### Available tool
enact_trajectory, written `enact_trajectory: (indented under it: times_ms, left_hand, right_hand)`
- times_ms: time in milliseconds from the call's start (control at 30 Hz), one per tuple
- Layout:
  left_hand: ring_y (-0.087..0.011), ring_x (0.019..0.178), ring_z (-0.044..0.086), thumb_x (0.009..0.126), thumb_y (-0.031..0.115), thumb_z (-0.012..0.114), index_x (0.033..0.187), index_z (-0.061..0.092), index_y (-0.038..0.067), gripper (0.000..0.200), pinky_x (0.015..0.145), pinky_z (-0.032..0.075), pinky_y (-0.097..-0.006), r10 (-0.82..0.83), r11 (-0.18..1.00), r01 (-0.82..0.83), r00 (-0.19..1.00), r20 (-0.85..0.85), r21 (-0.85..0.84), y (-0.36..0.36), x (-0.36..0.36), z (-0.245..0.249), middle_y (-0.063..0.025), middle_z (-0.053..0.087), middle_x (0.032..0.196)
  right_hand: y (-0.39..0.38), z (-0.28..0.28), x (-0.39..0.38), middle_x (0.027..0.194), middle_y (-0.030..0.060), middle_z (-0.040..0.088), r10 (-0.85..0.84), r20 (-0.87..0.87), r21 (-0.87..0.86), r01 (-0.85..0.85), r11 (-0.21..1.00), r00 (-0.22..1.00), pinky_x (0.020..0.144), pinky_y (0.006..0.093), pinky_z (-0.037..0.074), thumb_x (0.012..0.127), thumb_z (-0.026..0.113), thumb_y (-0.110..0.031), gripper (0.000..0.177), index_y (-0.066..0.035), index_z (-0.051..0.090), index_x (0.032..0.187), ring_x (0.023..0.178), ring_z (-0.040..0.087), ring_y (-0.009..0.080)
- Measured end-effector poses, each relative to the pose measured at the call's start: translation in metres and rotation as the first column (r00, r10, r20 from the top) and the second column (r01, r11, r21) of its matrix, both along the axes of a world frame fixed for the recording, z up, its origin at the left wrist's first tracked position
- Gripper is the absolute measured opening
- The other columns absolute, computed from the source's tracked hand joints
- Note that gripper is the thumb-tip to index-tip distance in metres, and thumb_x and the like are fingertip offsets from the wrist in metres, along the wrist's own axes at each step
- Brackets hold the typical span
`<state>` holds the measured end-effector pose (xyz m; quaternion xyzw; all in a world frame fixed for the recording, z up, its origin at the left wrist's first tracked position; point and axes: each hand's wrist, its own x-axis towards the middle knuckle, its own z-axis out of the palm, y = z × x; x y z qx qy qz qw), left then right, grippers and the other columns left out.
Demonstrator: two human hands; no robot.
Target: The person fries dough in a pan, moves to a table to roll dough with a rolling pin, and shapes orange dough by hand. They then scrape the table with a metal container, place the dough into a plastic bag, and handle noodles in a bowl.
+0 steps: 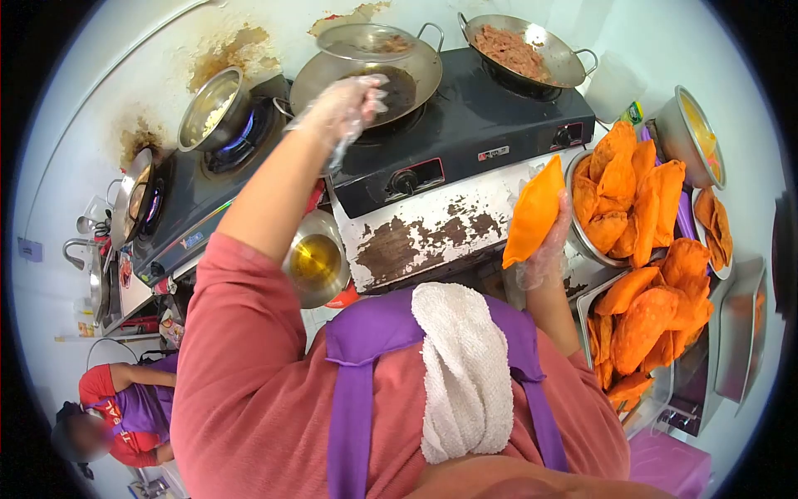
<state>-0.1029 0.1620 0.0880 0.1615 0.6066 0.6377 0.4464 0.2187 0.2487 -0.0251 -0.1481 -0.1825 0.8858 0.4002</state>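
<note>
My left hand, in a clear plastic glove, reaches over the wide wok on the dark stove, fingers curled closed. Whatever they hold, if anything, is hidden. Beyond it, a round strainer with some brownish bits rests at the wok's back rim. My right hand, also gloved, holds an orange empanada upright in front of the stove. Close to that hand is a metal bowl heaped with orange empanadas. More of these orange empanadas fill a metal tray nearer my body.
A wok of pinkish minced meat sits at the back right. On the left, a pot of pale chunks stands over a lit burner. A bowl of yellow liquid is below the stove. Another person is at lower left.
</note>
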Motion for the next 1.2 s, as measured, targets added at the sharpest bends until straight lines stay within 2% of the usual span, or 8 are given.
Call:
enact_trajectory:
  times_ms: [467, 533, 867, 1000, 1067, 1100, 1167, 1200]
  left_hand:
    - [-0.0272, 0.061, 0.062, 0.077, 0.014, 0.05, 0.077, 0.061, -0.003, 0.02, 0.056, 0.048, -0.0371, -0.425, 0.696, -0.339, 0.516, -0.744, -0.633, -0.079, -0.047, 0.016, -0.0187, 0.062, 0.071]
    - [-0.028, 0.055, 0.058, 0.076, 0.01, 0.053, 0.077, 0.061, -0.005, 0.017, 0.053, 0.047, -0.0368, -0.532, 0.678, -0.501, 0.171, -0.829, -0.538, -0.077, -0.053, 0.001, -0.0169, 0.059, 0.066]
    - [-0.0307, 0.067, 0.061, 0.075, 0.013, 0.054, 0.08, 0.063, -0.001, 0.018, 0.058, 0.047, -0.0372, -0.88, 0.468, -0.28, -0.238, -0.411, -0.838, -0.05, -0.075, -0.02, -0.0187, 0.063, 0.075]
    - [-0.0264, 0.059, 0.061, 0.074, 0.012, 0.055, 0.072, 0.064, 0.0, 0.015, 0.053, 0.047, -0.0355, -0.852, 0.52, -0.109, -0.134, -0.506, -0.847, -0.033, -0.044, -0.012, -0.0155, 0.061, 0.064]
    - [-0.0249, 0.053, 0.059, 0.074, 0.013, 0.053, 0.066, 0.061, -0.001, 0.018, 0.05, 0.045, -0.0357, -0.759, 0.381, -0.172, -0.619, -0.202, -0.908, -0.019, -0.041, -0.008, -0.0133, 0.057, 0.056]
    - [-0.0249, 0.053, 0.059, 0.074, 0.013, 0.053, 0.066, 0.061, -0.001, 0.018, 0.05, 0.045, -0.0357, -0.759, 0.383, -0.17, -0.618, -0.204, -0.908, -0.013, -0.037, -0.009, -0.0133, 0.057, 0.056]
    - [-0.0256, 0.051, 0.057, 0.075, 0.015, 0.052, 0.068, 0.06, -0.003, 0.02, 0.049, 0.044, -0.0355, -0.778, 0.567, -0.151, 0.225, -0.586, -0.81, -0.007, -0.023, -0.004, -0.0131, 0.054, 0.053]
    - [-0.0256, 0.051, 0.057, 0.075, 0.015, 0.052, 0.068, 0.06, -0.003, 0.02, 0.049, 0.044, -0.0355, -0.777, 0.568, -0.151, 0.227, -0.587, -0.809, -0.007, -0.025, -0.007, -0.0131, 0.054, 0.053]
  right_hand:
    - [-0.002, 0.004, -0.008, 0.1, 0.011, 0.058, 0.055, -0.048, 0.027, -0.054, 0.998, 0.997, 0.073, 0.04, 0.051, 0.082, 0.048, -0.041, 0.045, -0.011, 0.046, 0.115, 0.086, 0.059, 0.0258]
    - [-0.003, 0.005, -0.011, 0.1, 0.0111, 0.058, 0.058, -0.042, 0.032, -0.057, 0.998, 0.997, 0.073, 0.0401, 0.051, 0.082, 0.049, -0.041, 0.045, -0.01, 0.046, 0.115, 0.086, 0.059, 0.0258]
    - [-0.005, 0.004, -0.01, 0.099, 0.0117, 0.057, 0.085, -0.05, 0.019, -0.084, 0.996, 0.995, 0.073, 0.0401, 0.05, 0.083, 0.049, -0.042, 0.046, -0.009, 0.046, 0.114, 0.087, 0.058, 0.026]
    - [-0.007, 0.009, -0.009, 0.099, 0.0118, 0.057, 0.056, -0.025, 0.01, -0.056, 0.998, 0.998, 0.073, 0.04, 0.05, 0.082, 0.049, -0.043, 0.046, -0.009, 0.046, 0.114, 0.086, 0.058, 0.0263]
    - [-0.008, 0.011, -0.008, 0.098, 0.012, 0.057, 0.072, -0.033, 0.04, -0.071, 0.997, 0.997, 0.072, 0.0399, 0.05, 0.082, 0.048, -0.043, 0.046, -0.009, 0.046, 0.114, 0.085, 0.059, 0.0268]
    - [-0.008, 0.011, -0.009, 0.098, 0.012, 0.057, 0.073, -0.031, 0.042, -0.071, 0.997, 0.997, 0.072, 0.0399, 0.05, 0.082, 0.048, -0.043, 0.046, -0.009, 0.046, 0.114, 0.085, 0.059, 0.0268]
    - [-0.008, 0.01, -0.01, 0.097, 0.0122, 0.057, 0.051, -0.022, 0.043, -0.05, 0.998, 0.998, 0.071, 0.0396, 0.051, 0.082, 0.047, -0.043, 0.046, -0.009, 0.047, 0.113, 0.084, 0.059, 0.0273]
    - [-0.008, 0.009, -0.01, 0.097, 0.0122, 0.057, 0.053, -0.021, 0.044, -0.052, 0.998, 0.998, 0.071, 0.0396, 0.051, 0.082, 0.047, -0.043, 0.046, -0.009, 0.047, 0.113, 0.084, 0.059, 0.0273]
